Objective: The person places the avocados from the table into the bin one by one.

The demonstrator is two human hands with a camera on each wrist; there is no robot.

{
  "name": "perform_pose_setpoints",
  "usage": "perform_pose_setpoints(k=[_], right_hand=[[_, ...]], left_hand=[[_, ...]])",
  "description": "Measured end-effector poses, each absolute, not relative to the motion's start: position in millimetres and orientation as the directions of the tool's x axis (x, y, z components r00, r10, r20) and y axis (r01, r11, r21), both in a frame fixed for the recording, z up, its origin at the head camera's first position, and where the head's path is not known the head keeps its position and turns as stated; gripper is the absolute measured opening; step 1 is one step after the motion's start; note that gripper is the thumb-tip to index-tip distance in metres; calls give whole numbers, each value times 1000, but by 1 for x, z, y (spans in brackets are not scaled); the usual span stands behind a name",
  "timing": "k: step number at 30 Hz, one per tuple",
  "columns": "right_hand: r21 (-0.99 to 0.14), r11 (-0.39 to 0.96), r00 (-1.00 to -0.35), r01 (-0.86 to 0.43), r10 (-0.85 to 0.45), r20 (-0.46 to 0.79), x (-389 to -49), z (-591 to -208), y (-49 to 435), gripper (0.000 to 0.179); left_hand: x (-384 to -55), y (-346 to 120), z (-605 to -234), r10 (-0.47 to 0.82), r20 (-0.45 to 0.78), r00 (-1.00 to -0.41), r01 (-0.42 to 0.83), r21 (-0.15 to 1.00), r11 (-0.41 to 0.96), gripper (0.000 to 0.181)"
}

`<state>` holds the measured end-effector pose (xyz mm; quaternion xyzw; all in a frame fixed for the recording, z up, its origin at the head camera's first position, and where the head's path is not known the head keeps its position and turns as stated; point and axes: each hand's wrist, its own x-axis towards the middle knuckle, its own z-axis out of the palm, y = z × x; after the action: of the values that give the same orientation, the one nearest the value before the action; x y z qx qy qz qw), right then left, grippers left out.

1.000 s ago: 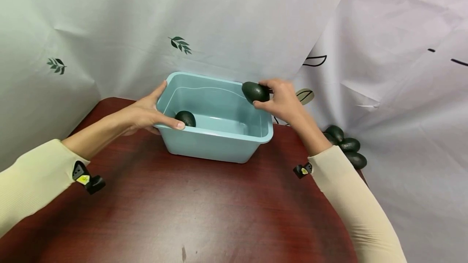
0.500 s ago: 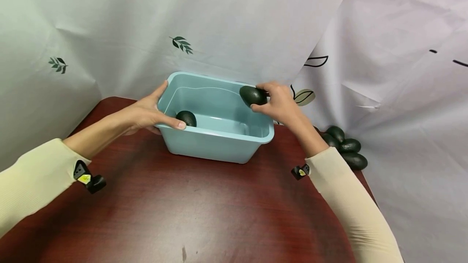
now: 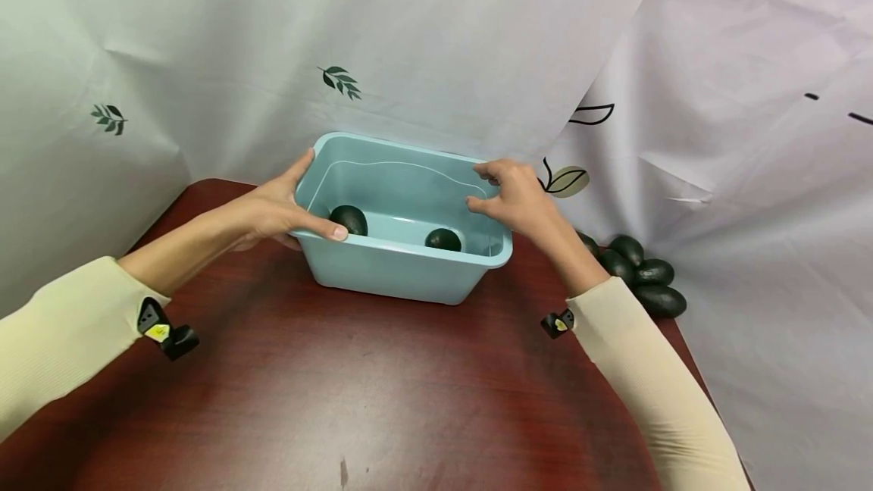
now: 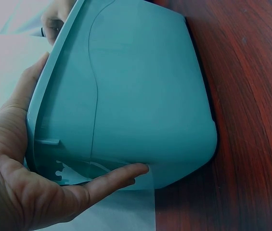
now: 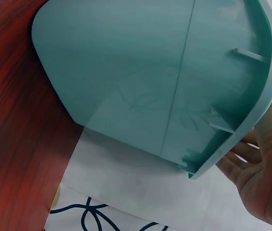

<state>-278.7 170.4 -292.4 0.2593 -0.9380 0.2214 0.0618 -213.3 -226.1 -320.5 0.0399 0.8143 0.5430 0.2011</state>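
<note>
A light blue plastic tub (image 3: 392,271) stands on the table. My left hand (image 3: 273,211) grips its left end, thumb over the front rim and other fingers against the outer wall, as the left wrist view shows. Inside lie two dark green avocados, one avocado (image 3: 349,220) at the left, close by my left thumb, and another avocado (image 3: 443,239) further right. Over the tub's right end is my right hand (image 3: 514,192), thumb and fingers apart with nothing between them. In the right wrist view, the right hand (image 5: 265,168) shows behind the rim.
Several more avocados (image 3: 655,272) are heaped at the right edge of the dark red wooden table (image 3: 382,392), partly behind my right forearm. A white curtain (image 3: 436,51) with leaf prints hangs right behind the tub.
My right hand has let go of the avocado it held over the tub's right end; that avocado now lies on the tub's bottom. The left hand has kept its place.
</note>
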Motion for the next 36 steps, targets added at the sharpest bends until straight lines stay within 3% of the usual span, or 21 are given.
perform_pose_setpoints(k=[36], right_hand=[[-369, 761, -842, -533, -435, 318, -275, -290, 194, 55]], left_hand=[[-215, -226, -322, 278, -292, -915, -154, 890, 428, 154]])
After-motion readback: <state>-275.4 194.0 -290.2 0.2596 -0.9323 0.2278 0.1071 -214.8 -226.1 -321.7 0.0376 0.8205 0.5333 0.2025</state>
